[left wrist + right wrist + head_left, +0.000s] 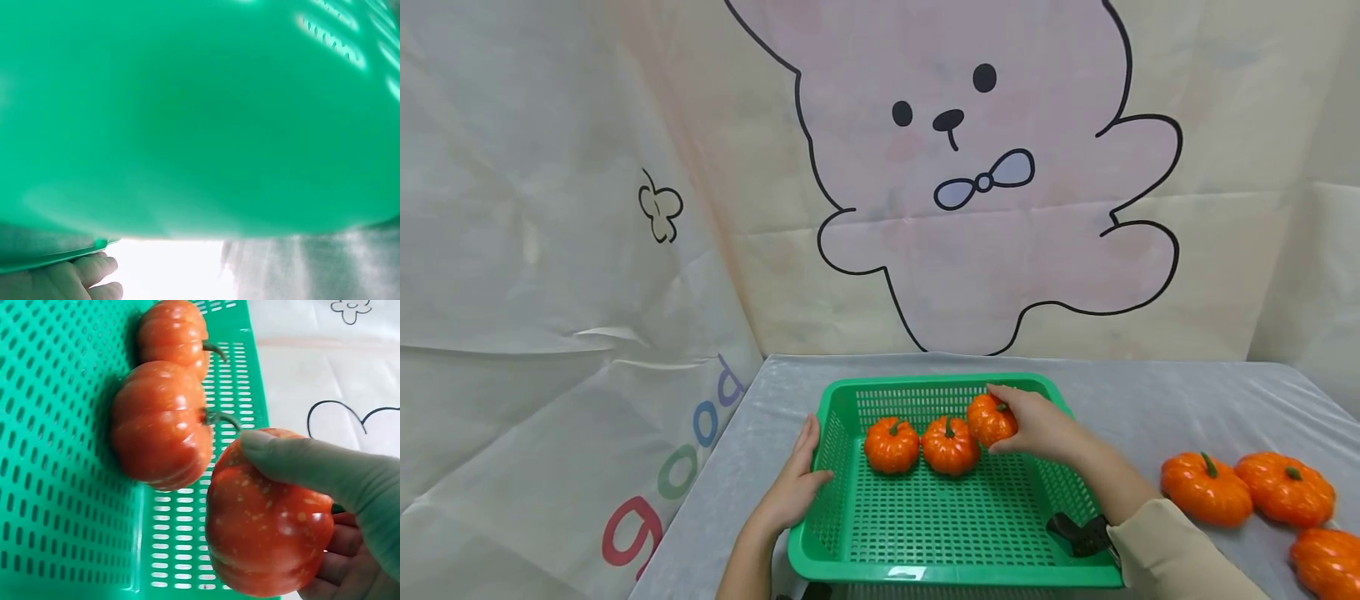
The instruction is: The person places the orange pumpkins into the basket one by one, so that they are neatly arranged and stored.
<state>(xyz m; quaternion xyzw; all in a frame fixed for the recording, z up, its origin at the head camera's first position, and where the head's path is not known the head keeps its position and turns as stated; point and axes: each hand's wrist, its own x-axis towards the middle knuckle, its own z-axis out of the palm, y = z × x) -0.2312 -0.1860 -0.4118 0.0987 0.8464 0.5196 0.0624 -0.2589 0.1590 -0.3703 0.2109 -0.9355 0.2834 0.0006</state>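
A green plastic basket (951,575) with slotted walls stands on the cloth-covered table. Inside it, along the back, sit two small orange pumpkins, one at the left (891,446) and one beside it (951,447). My right hand (1037,425) holds a third pumpkin (992,419) over the back right of the basket, thumb on one side and fingers on the other, as the right wrist view also shows. Against the basket's left rim rests my left hand (793,483), its fingers fairly straight. Basket plastic fills most of the left wrist view, with a few fingers (90,275) low at the left.
On the grey tablecloth (1120,400), right of the basket, lie more orange pumpkins: one nearest the basket (1206,492), another beside it (1285,490) and one closer to the front edge (1330,562). A printed cloth backdrop (1217,325) hangs behind the table.
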